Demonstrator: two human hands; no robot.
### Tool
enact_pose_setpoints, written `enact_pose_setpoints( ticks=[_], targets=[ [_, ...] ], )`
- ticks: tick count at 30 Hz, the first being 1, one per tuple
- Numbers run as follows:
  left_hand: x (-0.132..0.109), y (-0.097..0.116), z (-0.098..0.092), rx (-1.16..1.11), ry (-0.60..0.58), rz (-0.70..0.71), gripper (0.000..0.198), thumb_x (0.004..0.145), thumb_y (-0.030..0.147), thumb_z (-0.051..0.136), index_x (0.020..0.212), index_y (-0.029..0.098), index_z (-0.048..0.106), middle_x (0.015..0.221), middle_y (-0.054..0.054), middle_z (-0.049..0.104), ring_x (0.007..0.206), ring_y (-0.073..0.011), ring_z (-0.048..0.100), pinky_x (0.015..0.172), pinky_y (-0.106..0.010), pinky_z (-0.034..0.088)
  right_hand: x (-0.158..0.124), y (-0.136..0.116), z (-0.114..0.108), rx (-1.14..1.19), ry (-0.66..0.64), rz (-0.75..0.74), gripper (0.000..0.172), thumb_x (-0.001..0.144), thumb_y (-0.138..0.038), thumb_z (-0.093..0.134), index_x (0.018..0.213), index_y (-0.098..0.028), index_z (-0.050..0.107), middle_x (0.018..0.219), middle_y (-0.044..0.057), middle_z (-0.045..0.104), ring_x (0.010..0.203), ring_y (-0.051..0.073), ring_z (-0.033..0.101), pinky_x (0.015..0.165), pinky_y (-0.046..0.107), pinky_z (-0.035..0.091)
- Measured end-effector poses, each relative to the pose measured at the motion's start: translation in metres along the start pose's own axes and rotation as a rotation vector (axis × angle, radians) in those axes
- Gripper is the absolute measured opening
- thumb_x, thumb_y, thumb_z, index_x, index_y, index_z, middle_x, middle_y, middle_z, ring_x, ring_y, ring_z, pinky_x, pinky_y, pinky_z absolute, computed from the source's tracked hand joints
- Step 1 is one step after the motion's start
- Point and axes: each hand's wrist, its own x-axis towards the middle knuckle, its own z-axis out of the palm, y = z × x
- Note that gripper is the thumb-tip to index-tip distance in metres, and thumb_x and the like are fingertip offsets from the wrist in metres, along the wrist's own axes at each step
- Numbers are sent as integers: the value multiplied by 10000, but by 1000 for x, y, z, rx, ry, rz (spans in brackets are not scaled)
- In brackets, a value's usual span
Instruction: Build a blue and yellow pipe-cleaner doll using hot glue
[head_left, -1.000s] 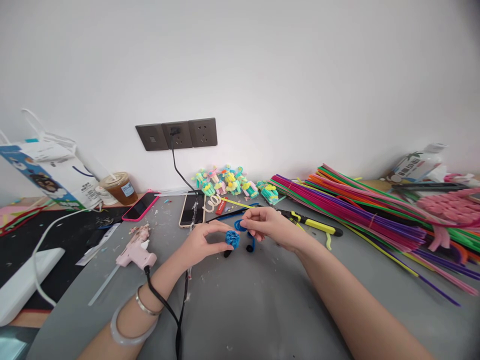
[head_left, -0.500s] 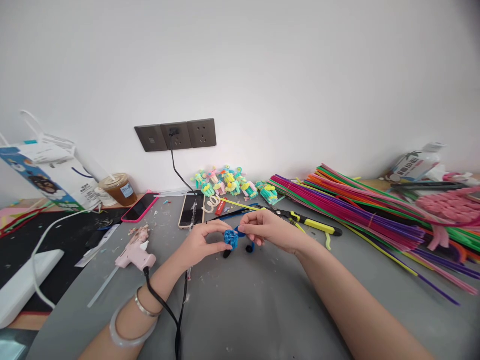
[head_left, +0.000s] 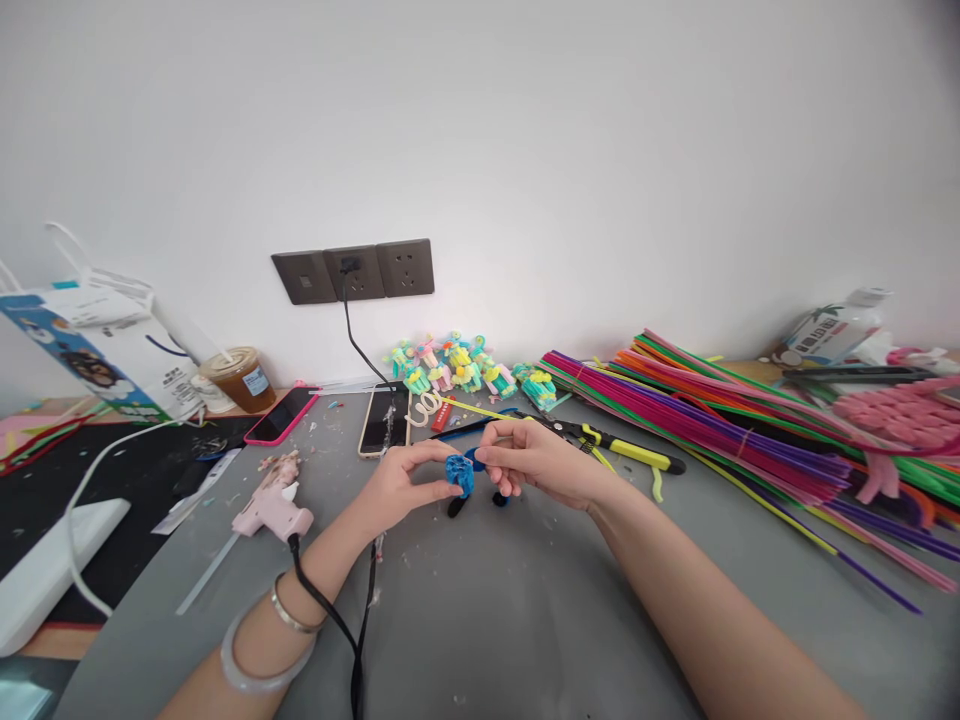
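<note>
Between thumb and fingers, my left hand (head_left: 405, 480) grips a small blue bundle of pipe cleaner (head_left: 459, 476). My right hand (head_left: 529, 458) pinches a darker blue pipe cleaner piece (head_left: 474, 459) at the bundle's upper right side; whether the two are joined I cannot tell. Below and behind my hands lie small black-ended bits, one dark piece (head_left: 457, 507) and one round black piece (head_left: 500, 499). Yellow-and-black pliers (head_left: 630, 450) lie just beyond my right hand, partly hidden by it. To the left rests a pink glue gun (head_left: 271, 512) with its black cable.
Finished pastel pipe cleaner figures (head_left: 457, 365) stand against the wall. Bundles of coloured pipe cleaners (head_left: 720, 430) cover the right side. Two phones, one in a pink case (head_left: 282, 416), and a drink cup (head_left: 244, 380) are at the left. A black cable (head_left: 358, 630) runs beside my left forearm.
The blue bundle has shifted and turned slightly leftward in my left hand. My right fingers have moved a little left with the darker blue piece, staying close against the bundle.
</note>
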Motion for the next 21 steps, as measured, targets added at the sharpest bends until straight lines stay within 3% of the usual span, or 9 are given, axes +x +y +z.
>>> enact_pose_setpoints(
  ticks=[17, 21],
  targets=[
    [1, -3, 0, -54, 46, 35, 292, 755, 377, 809, 947, 162, 765, 976, -92, 746, 941, -224, 668, 898, -339, 507, 5, 9, 1, 32, -20, -60, 410, 721, -513, 799, 774, -179, 568, 622, -27, 658, 521, 90, 602, 499, 204, 457],
    [2, 0, 1, -129, 65, 6, 323, 733, 418, 816, 900, 148, 755, 916, -82, 732, 887, -217, 659, 857, -335, 519, 2, 4, -1, -41, -35, -155, 377, 777, -484, 767, 910, -195, 563, 647, -34, 657, 532, 100, 603, 515, 215, 483]
  ],
)
